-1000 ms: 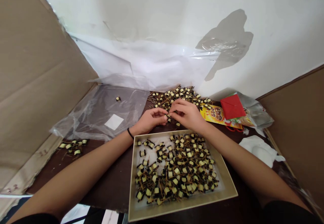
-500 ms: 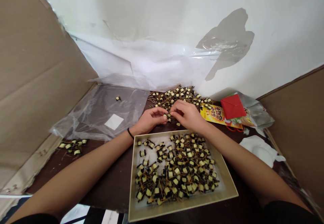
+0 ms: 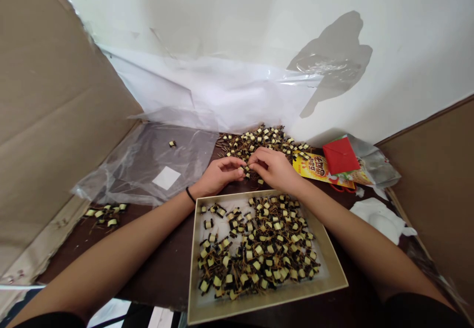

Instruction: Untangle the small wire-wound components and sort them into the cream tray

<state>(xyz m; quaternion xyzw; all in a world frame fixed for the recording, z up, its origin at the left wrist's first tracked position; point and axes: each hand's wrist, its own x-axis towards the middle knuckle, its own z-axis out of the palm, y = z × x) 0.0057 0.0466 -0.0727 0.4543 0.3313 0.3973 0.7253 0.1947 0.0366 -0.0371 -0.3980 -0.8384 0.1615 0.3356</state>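
My left hand is closed in a pinch on a small coil, a black bobbin with a pale yellow wrap and thin copper-coloured leads. Opposite it, my right hand pinches with thumb and forefinger at the same coil, apparently at its fine leads; the exact grip is too small to make out. Just beyond the hands lies a heap of similar coils. Nearer to me, below my wrists, an open cardboard tray holds many more of them in a loose layer.
Clear plastic sheeting with one coil and a white square label covers the left. A small coil cluster lies nearer. At right are a yellow snack packet, red envelope and crumpled white tissue. Cardboard walls flank the table.
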